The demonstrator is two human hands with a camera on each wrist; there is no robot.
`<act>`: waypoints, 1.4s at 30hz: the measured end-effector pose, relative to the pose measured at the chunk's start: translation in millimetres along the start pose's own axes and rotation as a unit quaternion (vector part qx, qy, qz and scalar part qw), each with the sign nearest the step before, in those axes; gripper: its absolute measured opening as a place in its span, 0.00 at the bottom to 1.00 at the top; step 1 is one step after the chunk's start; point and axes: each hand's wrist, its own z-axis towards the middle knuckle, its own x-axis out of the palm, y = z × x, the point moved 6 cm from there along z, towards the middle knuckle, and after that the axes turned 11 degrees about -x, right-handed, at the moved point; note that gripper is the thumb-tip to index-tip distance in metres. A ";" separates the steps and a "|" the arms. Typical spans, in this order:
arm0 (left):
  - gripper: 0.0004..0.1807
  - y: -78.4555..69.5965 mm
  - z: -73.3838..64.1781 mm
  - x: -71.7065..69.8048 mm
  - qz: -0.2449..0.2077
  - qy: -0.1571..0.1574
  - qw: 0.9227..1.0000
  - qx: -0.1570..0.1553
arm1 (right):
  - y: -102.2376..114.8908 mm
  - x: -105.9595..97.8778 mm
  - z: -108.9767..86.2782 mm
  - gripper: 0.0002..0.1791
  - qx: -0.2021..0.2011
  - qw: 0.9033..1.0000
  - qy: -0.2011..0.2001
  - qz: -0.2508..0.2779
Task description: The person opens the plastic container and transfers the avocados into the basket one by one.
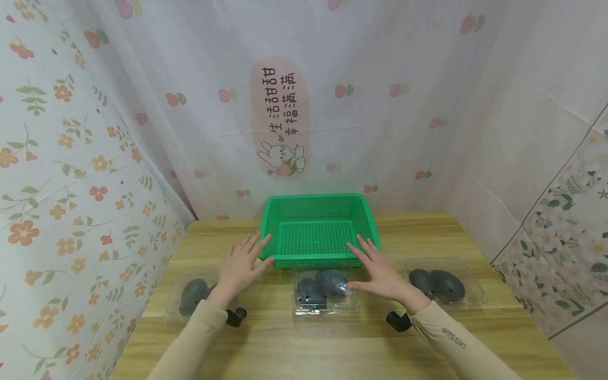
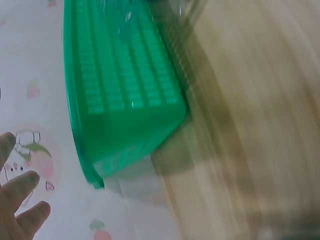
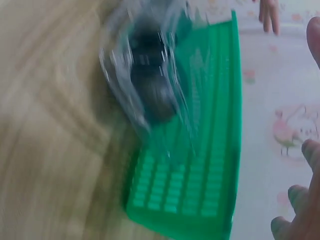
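Note:
My left hand (image 1: 239, 266), fingers spread, is at the front left corner of a green plastic basket (image 1: 315, 237); whether it touches the rim I cannot tell. At the basket's front right corner my right hand (image 1: 382, 274) is also spread and holds nothing. Between them, in front of the basket, lies a clear plastic box (image 1: 349, 306) with dark oval, avocado-like fruits (image 1: 311, 291) inside. Both wrist views are blurred, showing left fingers (image 2: 22, 187) and right fingers (image 3: 300, 200) apart from the basket's side.
Another clear box with dark oval fruits (image 1: 193, 296) lies by the left forearm, partly hidden. A third clear box (image 1: 475, 287) holding dark fruits (image 1: 446, 285) sits to the right. Everything stands on a wooden table (image 1: 304, 343), with printed curtains (image 1: 380, 132) behind and beside it.

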 end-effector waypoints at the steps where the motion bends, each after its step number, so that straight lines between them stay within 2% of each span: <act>1: 0.36 -3.3 -2.3 1.8 -0.004 0.000 1.000 0.002 | 3.9 3.0 0.4 0.54 -0.007 1.000 0.002 0.004; 6: 0.36 -19.4 -13.1 10.0 -0.021 -0.001 1.000 0.016 | 22.3 16.4 1.4 0.53 -0.035 0.999 0.010 0.017; 14: 0.35 -39.5 -25.0 22.3 -0.037 0.003 0.998 0.042 | 38.1 36.5 2.0 0.51 -0.067 0.997 0.019 0.037; 26: 0.35 -60.4 -45.0 44.7 -0.044 0.033 0.996 0.066 | 43.1 62.7 5.3 0.47 -0.074 0.996 0.045 0.018; 33: 0.35 -62.1 -53.2 60.0 -0.050 0.067 0.995 0.056 | 39.9 72.0 9.1 0.46 -0.056 0.997 0.056 -0.008; 37: 0.35 -62.7 -55.4 66.9 -0.045 0.075 0.995 0.048 | 39.4 73.7 12.0 0.45 -0.048 0.997 0.054 -0.027; 42: 0.34 -65.3 -55.1 74.8 -0.062 0.087 0.994 0.038 | 36.2 79.1 11.3 0.43 -0.052 0.995 0.049 -0.073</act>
